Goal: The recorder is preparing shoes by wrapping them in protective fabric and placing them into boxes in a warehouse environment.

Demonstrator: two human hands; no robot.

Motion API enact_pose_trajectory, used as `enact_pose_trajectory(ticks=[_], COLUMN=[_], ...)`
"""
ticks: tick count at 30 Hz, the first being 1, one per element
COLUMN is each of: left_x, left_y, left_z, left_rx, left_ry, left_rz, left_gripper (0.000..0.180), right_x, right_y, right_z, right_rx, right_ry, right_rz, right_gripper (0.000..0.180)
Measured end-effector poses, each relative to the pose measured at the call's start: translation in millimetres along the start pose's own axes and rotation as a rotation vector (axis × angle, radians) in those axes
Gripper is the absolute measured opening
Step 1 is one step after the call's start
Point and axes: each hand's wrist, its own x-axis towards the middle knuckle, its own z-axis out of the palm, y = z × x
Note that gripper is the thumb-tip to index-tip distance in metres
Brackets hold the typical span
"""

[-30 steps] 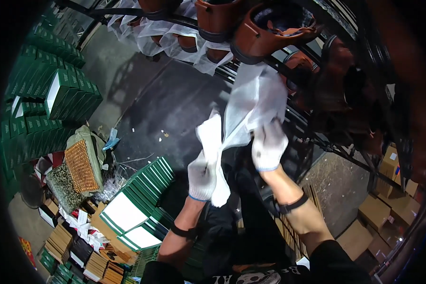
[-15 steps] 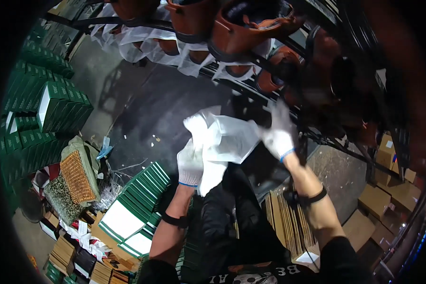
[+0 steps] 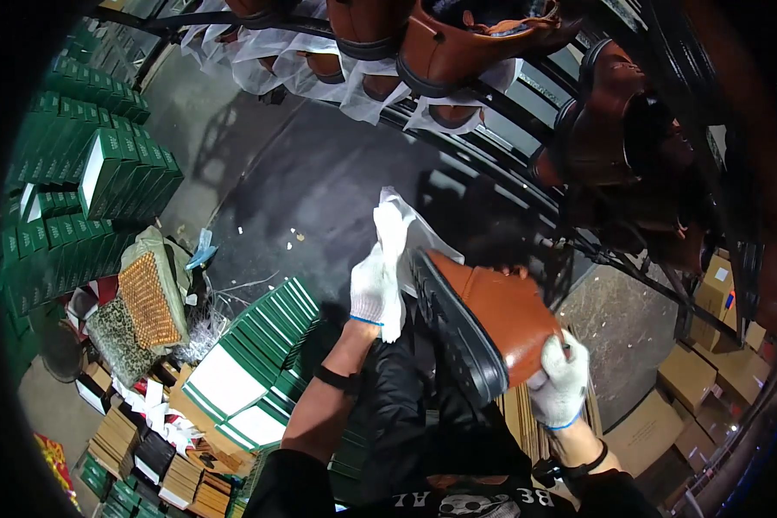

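Since half a second ago the right hand (image 3: 559, 386) has dropped from the rack and now grips a tan leather shoe (image 3: 492, 319) by its heel end, sole turned to the left, where before both hands spread only the white tissue paper (image 3: 401, 226). The gloved left hand (image 3: 373, 289) is closed on that paper, just beside the shoe's toe. Above, more brown shoes (image 3: 457, 43) sit on a dark metal rack (image 3: 509, 104). To the left, green shoeboxes (image 3: 268, 332) stack on the floor.

Right hand (image 3: 559, 386) grips brown shoe (image 3: 492, 324); left hand (image 3: 373, 283) tissue paper (image 3: 399, 226).
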Motion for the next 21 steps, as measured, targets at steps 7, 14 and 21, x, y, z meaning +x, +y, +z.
enact_pose_trajectory(ticks=[7, 14, 21], left_x=[3, -4, -31], left_y=[27, 65, 61], left_z=[-7, -17, -27], left_rx=[0.177, 0.300, 0.097], left_ry=[-0.175, -0.099, -0.167], left_rz=[0.510, 0.595, 0.593], left_gripper=[0.027, 0.036, 0.022], right_x=[103, 102, 122], right_y=[1, 13, 48], right_z=[55, 44, 58], right_rx=[-1.277, -0.643, -0.348], right_ry=[-0.622, -0.197, 0.233], right_rz=[-1.044, -0.513, -0.535], right_gripper=[0.023, 0.028, 0.025])
